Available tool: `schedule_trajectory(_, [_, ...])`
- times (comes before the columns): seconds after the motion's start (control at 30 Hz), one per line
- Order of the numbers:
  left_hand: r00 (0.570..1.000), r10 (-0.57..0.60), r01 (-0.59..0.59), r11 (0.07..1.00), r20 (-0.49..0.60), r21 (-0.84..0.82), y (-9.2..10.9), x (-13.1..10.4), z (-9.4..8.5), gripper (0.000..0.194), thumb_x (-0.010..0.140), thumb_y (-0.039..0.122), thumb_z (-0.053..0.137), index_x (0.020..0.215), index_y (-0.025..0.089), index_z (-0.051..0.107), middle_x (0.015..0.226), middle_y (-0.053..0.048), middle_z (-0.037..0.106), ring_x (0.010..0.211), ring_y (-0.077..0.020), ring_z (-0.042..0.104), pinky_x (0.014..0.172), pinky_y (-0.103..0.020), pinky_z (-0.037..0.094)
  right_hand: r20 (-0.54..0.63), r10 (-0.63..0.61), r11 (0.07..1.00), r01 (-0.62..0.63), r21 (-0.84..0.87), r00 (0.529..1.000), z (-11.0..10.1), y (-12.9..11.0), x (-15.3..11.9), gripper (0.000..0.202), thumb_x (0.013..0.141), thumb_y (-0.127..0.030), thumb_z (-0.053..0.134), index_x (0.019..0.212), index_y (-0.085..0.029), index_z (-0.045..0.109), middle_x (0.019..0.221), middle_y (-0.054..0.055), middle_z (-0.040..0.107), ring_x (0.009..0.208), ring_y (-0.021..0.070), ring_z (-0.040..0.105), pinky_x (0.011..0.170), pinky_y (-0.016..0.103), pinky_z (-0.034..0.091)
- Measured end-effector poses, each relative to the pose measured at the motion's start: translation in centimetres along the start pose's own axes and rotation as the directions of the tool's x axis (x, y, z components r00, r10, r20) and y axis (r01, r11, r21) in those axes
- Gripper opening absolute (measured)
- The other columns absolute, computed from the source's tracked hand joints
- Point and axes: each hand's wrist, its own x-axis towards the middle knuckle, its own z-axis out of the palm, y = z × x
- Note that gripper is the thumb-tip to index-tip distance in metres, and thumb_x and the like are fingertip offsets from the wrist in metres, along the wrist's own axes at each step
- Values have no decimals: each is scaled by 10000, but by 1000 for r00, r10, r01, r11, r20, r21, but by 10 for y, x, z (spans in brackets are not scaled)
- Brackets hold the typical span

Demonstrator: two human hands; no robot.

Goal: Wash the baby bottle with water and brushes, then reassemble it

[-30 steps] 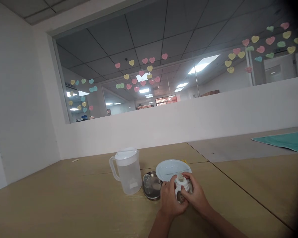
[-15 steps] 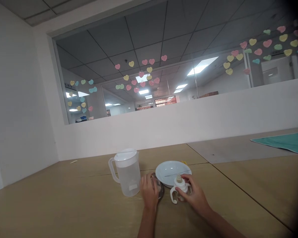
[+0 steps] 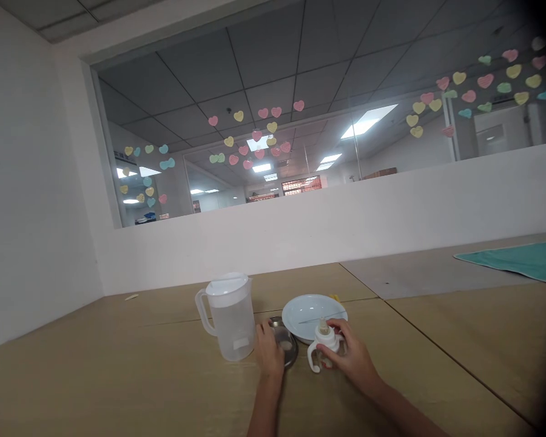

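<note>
My right hand (image 3: 352,359) has its thumb and fingers closed around the neck of a baby bottle (image 3: 324,340), which stands upright with a clear teat, a white collar and white side handles. My left hand (image 3: 268,352) rests at the left rim of a shallow, shiny metal dish (image 3: 289,347), its thumb apart from its bent fingers and nothing visible in it. Something small and pale, too blurred to name, lies in the dish. A translucent lidded pitcher (image 3: 231,325) stands just left of that hand. Behind the bottle sits a white bowl (image 3: 295,306) with a thin stick-like utensil (image 3: 312,319) in it.
A bit of yellow (image 3: 335,298) shows behind the bowl. On the tan tabletop (image 3: 141,376), a small pale scrap (image 3: 131,297) lies at far left. A teal cloth (image 3: 519,260) is spread at far right. A white wall (image 3: 264,240) with a window closes the back.
The fingers of my left hand have shifted left off the metal dish, so more of the dish shows. My right hand keeps its hold on the bottle. The view has shifted slightly.
</note>
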Motion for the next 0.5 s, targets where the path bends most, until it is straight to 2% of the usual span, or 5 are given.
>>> schedule_trajectory(0.07, [976,55,-77,992,-210,-95,9,-1,-5,239,827,106,488,1064,130,465,1029,-113,506,1009,-239,511,872,-395,426,2,8,1000,-8,10,1000,0,-2,-1,411,726,-439,664,1019,-173,554,976,77,604,865,203,591,741,311,498])
schedule_trajectory(0.2, [794,288,-470,849,-535,-241,33,-13,-6,194,874,219,526,1026,148,430,1090,-124,472,1077,-216,509,884,-374,449,-8,29,1000,-29,8,1000,4,0,-5,506,667,-436,709,1066,-170,547,980,81,610,856,210,601,747,325,509])
schedule_trajectory(0.27, [738,390,-597,758,-551,-262,45,-22,0,171,869,178,527,1001,148,423,1107,-134,475,1109,-213,510,884,-368,465,-17,19,1000,-18,19,1000,8,2,-7,549,650,-414,722,1102,-165,536,985,87,612,868,213,605,760,329,515])
schedule_trajectory(0.43, [754,488,-640,696,-440,-324,59,-35,6,244,880,94,467,1109,156,412,1249,-164,466,1221,-208,456,950,-398,453,-54,-24,999,26,25,998,12,4,-9,609,701,-375,681,1228,-152,474,1026,105,604,905,211,609,783,325,524])
schedule_trajectory(0.5, [725,559,-684,656,-403,-319,60,-36,2,333,872,93,460,1192,152,394,1311,-176,437,1275,-233,406,989,-441,424,-46,-57,998,57,-1,997,12,4,-10,608,741,-360,646,1279,-160,446,1036,103,603,896,204,609,774,320,524])
